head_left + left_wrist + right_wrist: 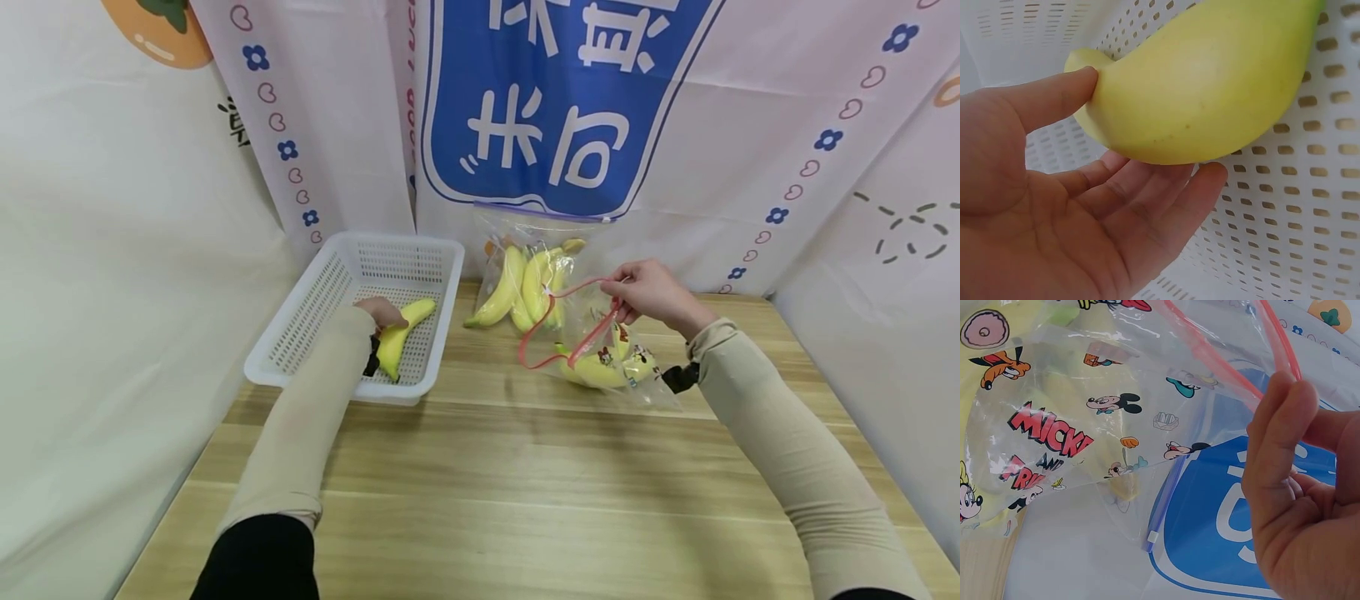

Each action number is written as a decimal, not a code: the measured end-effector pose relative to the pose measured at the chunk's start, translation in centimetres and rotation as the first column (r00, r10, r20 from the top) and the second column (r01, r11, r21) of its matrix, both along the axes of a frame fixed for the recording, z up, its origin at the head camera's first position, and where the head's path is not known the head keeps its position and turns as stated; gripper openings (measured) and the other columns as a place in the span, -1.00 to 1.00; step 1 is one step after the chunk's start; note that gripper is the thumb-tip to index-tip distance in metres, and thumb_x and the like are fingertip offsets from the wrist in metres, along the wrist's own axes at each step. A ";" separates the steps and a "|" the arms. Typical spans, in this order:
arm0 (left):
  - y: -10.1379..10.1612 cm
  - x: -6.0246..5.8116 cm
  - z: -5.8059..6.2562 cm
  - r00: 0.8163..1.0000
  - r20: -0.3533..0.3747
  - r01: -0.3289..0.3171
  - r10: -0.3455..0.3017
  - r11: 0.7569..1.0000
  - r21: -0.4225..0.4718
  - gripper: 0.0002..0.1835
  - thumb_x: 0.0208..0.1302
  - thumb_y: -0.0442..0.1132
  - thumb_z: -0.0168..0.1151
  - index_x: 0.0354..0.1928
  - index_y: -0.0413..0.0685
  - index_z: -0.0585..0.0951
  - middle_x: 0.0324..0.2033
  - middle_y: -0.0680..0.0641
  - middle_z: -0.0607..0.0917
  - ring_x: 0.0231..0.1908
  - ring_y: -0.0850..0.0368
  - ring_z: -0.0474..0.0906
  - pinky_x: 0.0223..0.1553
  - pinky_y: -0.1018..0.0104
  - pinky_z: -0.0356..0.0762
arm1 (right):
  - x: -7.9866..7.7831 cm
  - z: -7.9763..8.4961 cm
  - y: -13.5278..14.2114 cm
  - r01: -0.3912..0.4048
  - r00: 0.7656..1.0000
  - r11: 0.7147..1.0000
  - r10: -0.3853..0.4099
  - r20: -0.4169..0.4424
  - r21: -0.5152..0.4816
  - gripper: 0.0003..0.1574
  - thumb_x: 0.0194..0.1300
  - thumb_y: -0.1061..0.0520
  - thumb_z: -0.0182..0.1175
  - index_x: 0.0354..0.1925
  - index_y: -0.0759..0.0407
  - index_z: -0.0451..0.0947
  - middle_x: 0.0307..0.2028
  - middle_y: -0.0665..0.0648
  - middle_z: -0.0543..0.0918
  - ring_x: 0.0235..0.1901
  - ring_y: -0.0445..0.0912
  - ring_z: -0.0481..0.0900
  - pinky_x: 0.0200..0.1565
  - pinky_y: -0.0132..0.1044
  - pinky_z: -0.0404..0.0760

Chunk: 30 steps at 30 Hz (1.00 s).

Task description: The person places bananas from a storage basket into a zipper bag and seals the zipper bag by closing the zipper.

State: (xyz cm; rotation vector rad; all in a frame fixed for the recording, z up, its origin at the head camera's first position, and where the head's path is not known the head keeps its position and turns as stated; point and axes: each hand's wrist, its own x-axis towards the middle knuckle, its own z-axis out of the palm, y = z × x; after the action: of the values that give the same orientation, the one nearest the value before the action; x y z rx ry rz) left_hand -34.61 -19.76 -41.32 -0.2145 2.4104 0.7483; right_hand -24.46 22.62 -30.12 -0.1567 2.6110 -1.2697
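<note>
Inside the white basket (442,333), my left hand (382,312) holds a yellow banana (405,333). The left wrist view shows the thumb (1063,97) pressed near one end of it and the fingers curved beneath. Out to the right, my right hand (648,292) pinches the red zip rim (592,337) of a clear bag printed with cartoon figures (1110,403). That bag's mouth gapes toward the left, and a banana (596,372) lies in its lower part on the table.
Behind the printed bag, a second clear bag with a purple zip (540,214) leans on the printed cloth backdrop (360,125) and holds several bananas (502,287). The wooden table (480,492) runs between cloth walls on both sides.
</note>
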 end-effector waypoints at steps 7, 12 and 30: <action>-1.1 -0.5 -0.7 0.999 0.033 0.006 -0.007 0.999 0.042 -0.39 0.31 -0.08 0.11 0.23 -0.41 0.33 0.09 -0.34 0.47 0.03 -0.16 0.47 -0.03 0.13 0.52 | -0.2 -0.2 0.0 -0.006 1.000 1.000 0.006 -0.002 0.004 -0.66 0.39 0.11 0.09 -0.12 0.43 0.49 -0.57 0.20 0.59 -0.66 -0.11 0.57 -0.56 -0.30 0.61; -1.4 0.4 0.0 0.999 0.039 -0.006 0.003 0.996 0.091 -0.40 0.33 -0.09 0.09 0.23 -0.43 0.30 0.02 -0.32 0.50 -0.05 -0.11 0.51 -0.11 0.17 0.56 | -0.3 -0.2 0.0 0.009 1.000 1.000 -0.009 -0.002 0.002 -0.69 0.39 0.13 0.08 -0.14 0.41 0.50 -0.56 0.22 0.59 -0.63 -0.04 0.59 -0.56 -0.29 0.62; -1.7 1.4 0.5 0.999 0.035 -0.045 0.039 0.984 0.172 -0.42 0.32 -0.14 0.10 0.24 -0.41 0.28 0.03 -0.29 0.48 -0.05 -0.11 0.48 -0.11 0.18 0.56 | -0.3 -0.4 -0.2 0.007 1.000 1.000 -0.007 -0.006 0.014 -0.67 0.39 0.09 0.09 -0.16 0.39 0.52 -0.59 0.18 0.58 -0.67 -0.13 0.55 -0.56 -0.30 0.60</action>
State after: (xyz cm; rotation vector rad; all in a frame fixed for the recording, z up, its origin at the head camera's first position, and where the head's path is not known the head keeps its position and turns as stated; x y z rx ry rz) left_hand -33.23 -21.44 -40.78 -0.2059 2.3029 0.9607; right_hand -24.80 22.42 -30.47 -0.1493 2.6269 -1.2540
